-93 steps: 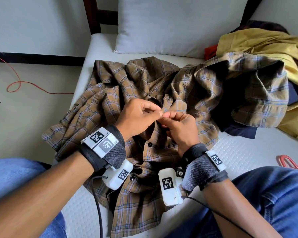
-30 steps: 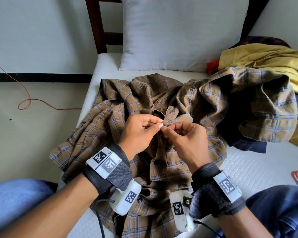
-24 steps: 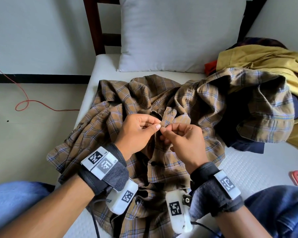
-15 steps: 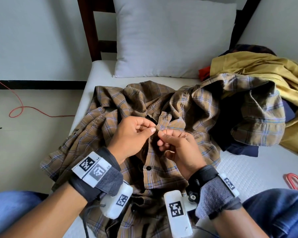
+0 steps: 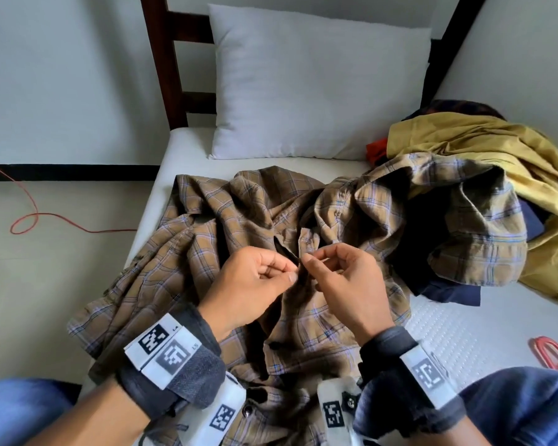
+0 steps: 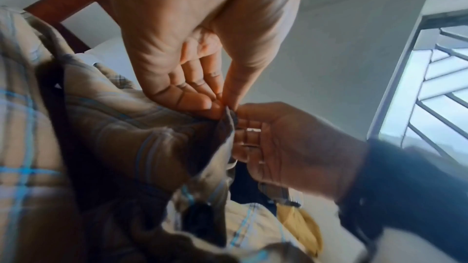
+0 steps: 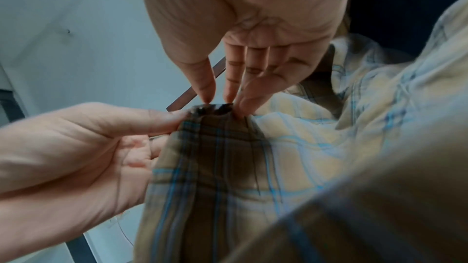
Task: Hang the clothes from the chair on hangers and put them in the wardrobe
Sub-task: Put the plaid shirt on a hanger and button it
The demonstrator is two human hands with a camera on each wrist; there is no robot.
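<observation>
1. The brown plaid button-up shirt (image 5: 245, 226) lies crumpled and spread across the white mattress (image 5: 464, 333) of the bed, in front of the white pillow (image 5: 303, 85), with its front placket up between the person's two hands

2. The left hand (image 5: 252, 288) pinches the placket edge between thumb and forefinger; the left wrist view shows the tips closed on a dark fold of cloth

3. The right hand (image 5: 345, 278) pinches the facing edge with thumb and first fingers, the other fingers loosely bent. The two pinches sit just beside each other, almost touching

4. Compared with half a second ago, the hands have drawn slightly apart and the right hand's fingers have lifted and loosened, while the shirt itself has not shifted on the bed. I judge that a button near the collar has just been worked, though whether it was fastened or undone is hidden by the fingers

5. For the task this is still preparation: the shirt is on no hanger and no wardrobe is in view. A pink plastic hanger (image 5: 551, 352) lies at the mattress edge on the right, well apart from the hands

6. More clothes wait in a heap at the right, topped by a mustard yellow garment (image 5: 484, 149), so most of the work remains
</observation>
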